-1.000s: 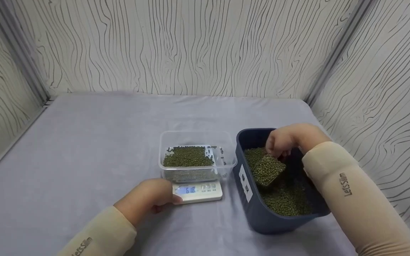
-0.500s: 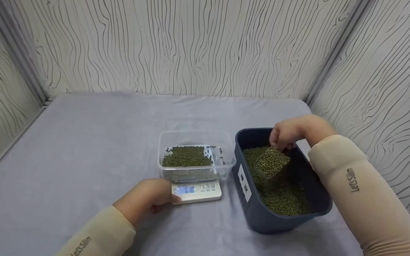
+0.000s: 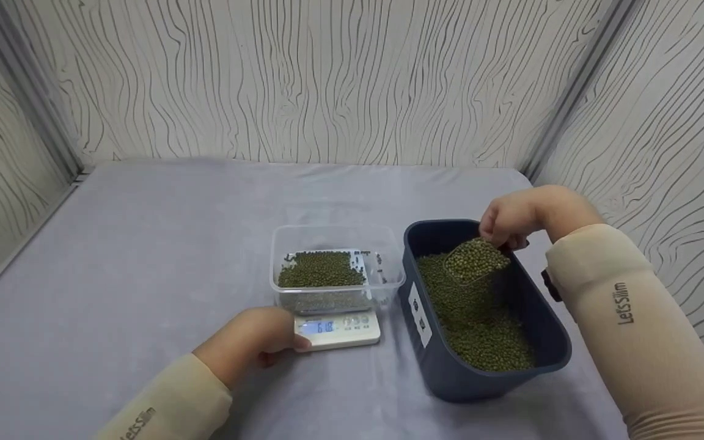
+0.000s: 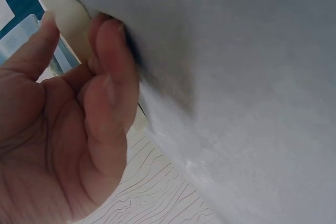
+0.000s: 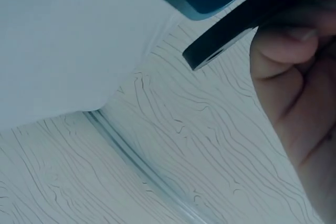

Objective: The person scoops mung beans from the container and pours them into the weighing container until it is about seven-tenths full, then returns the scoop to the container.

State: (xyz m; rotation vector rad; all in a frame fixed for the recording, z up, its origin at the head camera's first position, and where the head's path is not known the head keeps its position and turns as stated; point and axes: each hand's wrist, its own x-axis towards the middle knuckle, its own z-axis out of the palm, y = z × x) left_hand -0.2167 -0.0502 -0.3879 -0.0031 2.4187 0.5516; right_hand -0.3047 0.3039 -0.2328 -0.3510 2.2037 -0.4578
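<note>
The left hand (image 3: 257,333) is pinching the scale (image 3: 358,333) at its seven o'clock; a box (image 3: 388,286) of beans (image 3: 321,270) is sitting on it. The bin (image 3: 465,380) is standing at the box's four o'clock. Over its far, twelve-o'clock end, the right hand (image 3: 511,220), closed round the handle (image 5: 247,20), is holding a heaped scoop (image 3: 464,282).

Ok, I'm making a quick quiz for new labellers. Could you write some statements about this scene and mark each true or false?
1. The right-hand grip holds a clear plastic scoop of small green beans. True.
2. A clear rectangular plastic box sits on a white digital scale. True.
3. The box is empty. False: it contains green beans.
4. In the head view, a dark-blue plastic bin stands right of the box. True.
5. The left-hand grip touches the bin. False: it touches the scale.
</note>
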